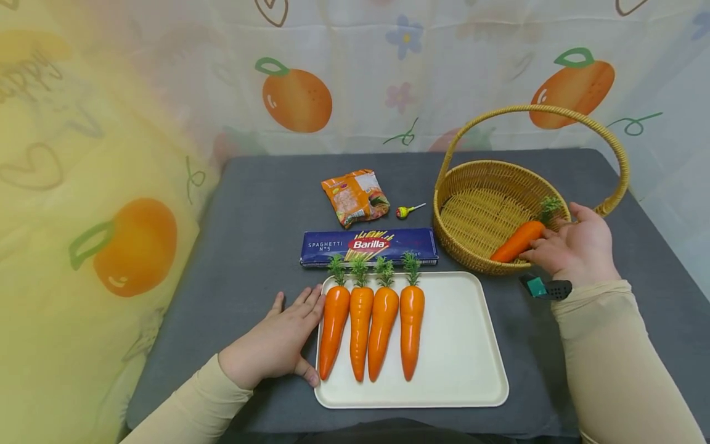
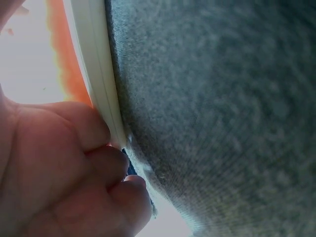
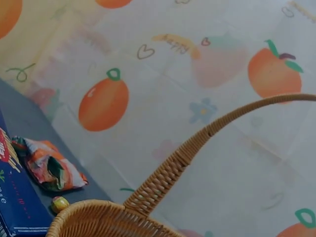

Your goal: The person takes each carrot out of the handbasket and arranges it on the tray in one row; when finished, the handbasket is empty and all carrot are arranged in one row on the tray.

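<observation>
My left hand [image 1: 280,341] lies flat with fingers spread at the left edge of a cream tray [image 1: 460,345], its thumb touching the rim. Several carrots [image 1: 410,333] lie side by side on this tray, green tops away from me. In the left wrist view, the fingers [image 2: 74,123] lie against the tray's side. My right hand [image 1: 582,246] reaches over the right rim of a wicker basket [image 1: 471,216], its fingers touching a carrot [image 1: 518,242] inside and its thumb apart from it. That hand is out of sight in the right wrist view.
Behind the tray lies a blue spaghetti box [image 1: 368,246]. Farther back are an orange snack packet [image 1: 357,197] and a lollipop [image 1: 409,211]. The basket's tall handle [image 1: 532,109] arches above it. A fruit-print curtain [image 1: 355,74] hangs behind the grey table [image 1: 261,216].
</observation>
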The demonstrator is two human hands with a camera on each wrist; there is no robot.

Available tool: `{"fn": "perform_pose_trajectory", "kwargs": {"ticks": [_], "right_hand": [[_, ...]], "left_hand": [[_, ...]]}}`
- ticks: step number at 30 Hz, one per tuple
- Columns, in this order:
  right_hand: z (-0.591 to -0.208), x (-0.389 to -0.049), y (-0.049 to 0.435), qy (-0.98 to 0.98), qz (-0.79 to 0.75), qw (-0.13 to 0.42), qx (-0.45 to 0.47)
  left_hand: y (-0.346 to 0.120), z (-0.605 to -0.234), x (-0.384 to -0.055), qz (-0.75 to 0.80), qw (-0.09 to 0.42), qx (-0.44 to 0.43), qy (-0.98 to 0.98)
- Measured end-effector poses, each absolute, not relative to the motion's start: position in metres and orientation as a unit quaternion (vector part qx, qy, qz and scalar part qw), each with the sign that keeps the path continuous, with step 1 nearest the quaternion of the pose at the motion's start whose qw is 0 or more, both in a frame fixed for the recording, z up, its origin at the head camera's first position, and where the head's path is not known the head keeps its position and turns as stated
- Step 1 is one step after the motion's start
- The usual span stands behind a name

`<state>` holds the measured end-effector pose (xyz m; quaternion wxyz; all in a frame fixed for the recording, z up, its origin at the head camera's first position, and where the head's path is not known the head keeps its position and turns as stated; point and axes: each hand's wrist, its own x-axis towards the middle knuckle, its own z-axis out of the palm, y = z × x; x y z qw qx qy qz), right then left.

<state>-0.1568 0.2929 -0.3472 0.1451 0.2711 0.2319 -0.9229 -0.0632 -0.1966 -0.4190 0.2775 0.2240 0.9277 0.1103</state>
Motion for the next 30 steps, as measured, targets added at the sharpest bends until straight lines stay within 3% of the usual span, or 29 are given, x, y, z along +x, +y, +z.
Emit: {"fn": "perform_pose_trajectory", "kwargs": {"ticks": [12,30], "right_hand": [[-0.357,-0.195,0.273,0.243,-0.894,0.162,0.341],[-0.358,-0.236,0.235,0.257,-0.875,0.186,0.365]], "left_hand": [[-0.196,-0.418,-0.062,0.107,0.281,0.217,0.928],[-0.195,-0.418,-0.061,0.104,0.277,0.219,0.930]]}}
